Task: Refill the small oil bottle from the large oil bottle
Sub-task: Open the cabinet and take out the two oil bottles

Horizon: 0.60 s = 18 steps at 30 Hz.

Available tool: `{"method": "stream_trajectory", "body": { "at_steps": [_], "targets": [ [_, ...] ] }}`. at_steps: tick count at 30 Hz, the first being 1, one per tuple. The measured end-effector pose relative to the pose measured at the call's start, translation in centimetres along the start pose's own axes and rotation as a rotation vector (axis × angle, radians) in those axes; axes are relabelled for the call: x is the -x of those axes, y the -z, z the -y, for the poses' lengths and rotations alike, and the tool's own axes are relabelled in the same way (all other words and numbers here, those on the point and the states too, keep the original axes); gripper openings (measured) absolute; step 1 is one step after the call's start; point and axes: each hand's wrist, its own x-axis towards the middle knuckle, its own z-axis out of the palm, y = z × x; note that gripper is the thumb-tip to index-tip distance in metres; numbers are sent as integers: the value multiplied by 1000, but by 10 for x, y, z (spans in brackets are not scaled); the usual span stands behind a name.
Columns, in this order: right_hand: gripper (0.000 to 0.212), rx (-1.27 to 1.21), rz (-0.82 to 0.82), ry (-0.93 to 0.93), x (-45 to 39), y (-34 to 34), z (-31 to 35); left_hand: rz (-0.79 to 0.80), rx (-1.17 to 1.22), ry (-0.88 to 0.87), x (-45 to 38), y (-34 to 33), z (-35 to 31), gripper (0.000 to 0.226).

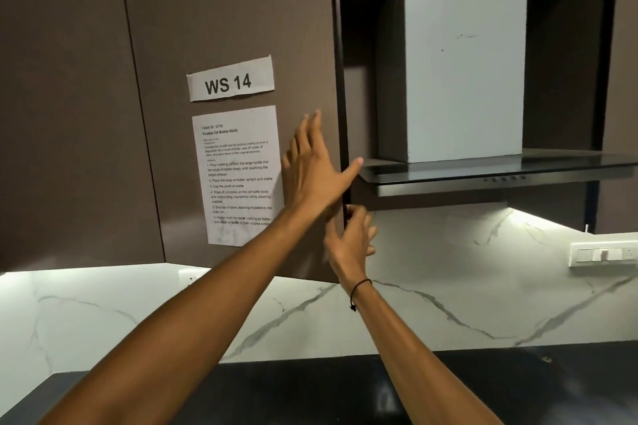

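Neither oil bottle is in view. Both my arms reach up to a brown wall cabinet door. My left hand lies flat against the door's right side with its fingers spread and the thumb pointing right. Just below it, my right hand curls its fingers around the door's lower right edge. A thin black cord circles my right wrist. Whether the door is ajar at all I cannot tell.
A "WS 14" label and a printed task sheet are stuck on the door. To the right hangs a chimney hood with a glass canopy. Below are a marble backsplash, a switch plate and a black countertop.
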Motion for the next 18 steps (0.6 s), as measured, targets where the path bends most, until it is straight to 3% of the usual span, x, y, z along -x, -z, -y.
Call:
{"method": "stream_trajectory", "body": {
  "at_steps": [9,18],
  "targets": [
    [19,-296,-33,304,76,-1,26,-107,31,-41,26,78,0,111],
    [24,-431,167,488,155,-13,80,-193,85,-37,69,188,31,104]
  ]
}}
